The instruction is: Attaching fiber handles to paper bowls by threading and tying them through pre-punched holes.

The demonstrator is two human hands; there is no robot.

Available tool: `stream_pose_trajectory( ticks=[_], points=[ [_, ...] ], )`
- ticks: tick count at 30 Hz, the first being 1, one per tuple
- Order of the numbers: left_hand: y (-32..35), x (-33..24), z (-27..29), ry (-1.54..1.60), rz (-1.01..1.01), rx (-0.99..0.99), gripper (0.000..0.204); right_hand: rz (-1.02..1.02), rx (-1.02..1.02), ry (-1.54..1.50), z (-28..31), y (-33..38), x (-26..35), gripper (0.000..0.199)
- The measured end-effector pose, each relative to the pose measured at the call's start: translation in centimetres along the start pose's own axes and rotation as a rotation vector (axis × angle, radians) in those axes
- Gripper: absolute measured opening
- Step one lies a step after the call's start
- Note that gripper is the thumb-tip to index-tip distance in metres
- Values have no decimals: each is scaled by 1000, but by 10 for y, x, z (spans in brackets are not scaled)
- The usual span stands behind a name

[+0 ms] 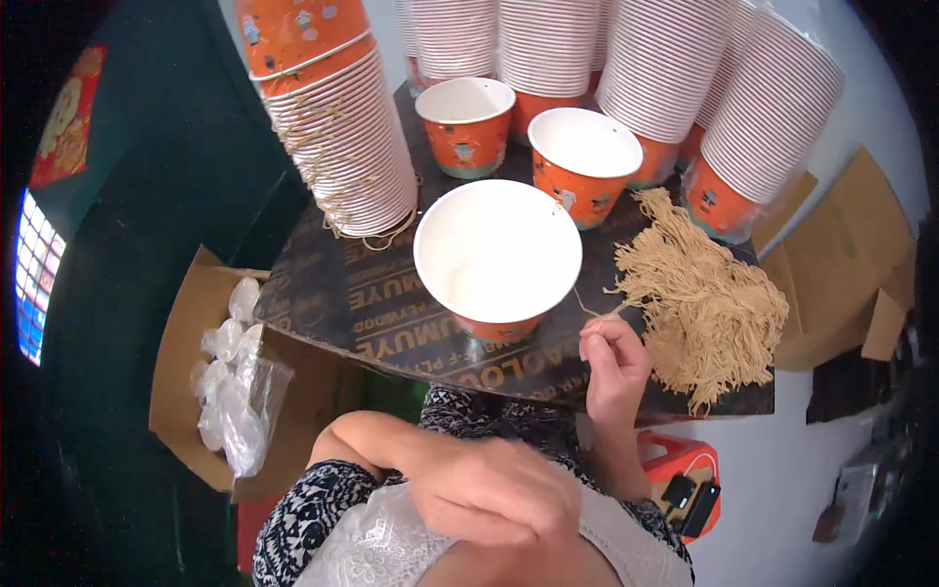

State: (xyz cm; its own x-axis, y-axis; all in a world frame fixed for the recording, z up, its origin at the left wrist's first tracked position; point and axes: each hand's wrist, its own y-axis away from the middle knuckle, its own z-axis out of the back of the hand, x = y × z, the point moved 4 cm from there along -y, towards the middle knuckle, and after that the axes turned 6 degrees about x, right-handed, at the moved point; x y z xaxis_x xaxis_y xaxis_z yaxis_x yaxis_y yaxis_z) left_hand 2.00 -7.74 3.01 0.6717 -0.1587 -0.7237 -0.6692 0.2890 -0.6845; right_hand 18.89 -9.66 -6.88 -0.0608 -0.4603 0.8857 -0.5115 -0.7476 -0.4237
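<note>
My right hand [611,360] pinches a thin tan string [599,311] at the edge of a loose pile of tan strings [704,303] on a dark board [372,313]. The string runs toward the rim of a large orange paper cup with a white inside [497,256], which stands upright just left of that hand. My left hand [494,494] lies low by my lap, its back up and its fingers curled under. Nothing shows in it, but the palm is hidden.
Two smaller orange cups [467,122] [584,161] stand behind the big one. Tall stacks of nested cups [342,137] [763,117] line the board's far side. A cardboard box with clear plastic lids [230,372] sits at the left, flat cardboard [851,264] at the right.
</note>
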Motion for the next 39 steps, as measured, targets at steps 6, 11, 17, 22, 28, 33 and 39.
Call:
stream_pose_trajectory(
  ticks=[6,11,17,22,28,33,39],
  points=[
    [-48,10,-41,624,414,517,40,-164,-25,-120,7,6,-33,13],
    [-36,47,-85,953,153,376,40,-179,-49,-96,5,9,-30,14],
    [-38,55,-71,880,105,344,39,-183,-56,-120,6,9,-38,14],
    [-35,56,-72,843,80,342,38,-189,-76,-133,10,12,-38,15],
    [-36,58,-73,802,54,333,37,-151,-46,-123,7,12,-39,14],
    [-37,59,-70,760,30,329,36,-160,-9,-83,10,12,-44,13],
    [-38,57,-69,705,3,319,36,-169,-45,-21,8,12,-40,15]
  ],
)
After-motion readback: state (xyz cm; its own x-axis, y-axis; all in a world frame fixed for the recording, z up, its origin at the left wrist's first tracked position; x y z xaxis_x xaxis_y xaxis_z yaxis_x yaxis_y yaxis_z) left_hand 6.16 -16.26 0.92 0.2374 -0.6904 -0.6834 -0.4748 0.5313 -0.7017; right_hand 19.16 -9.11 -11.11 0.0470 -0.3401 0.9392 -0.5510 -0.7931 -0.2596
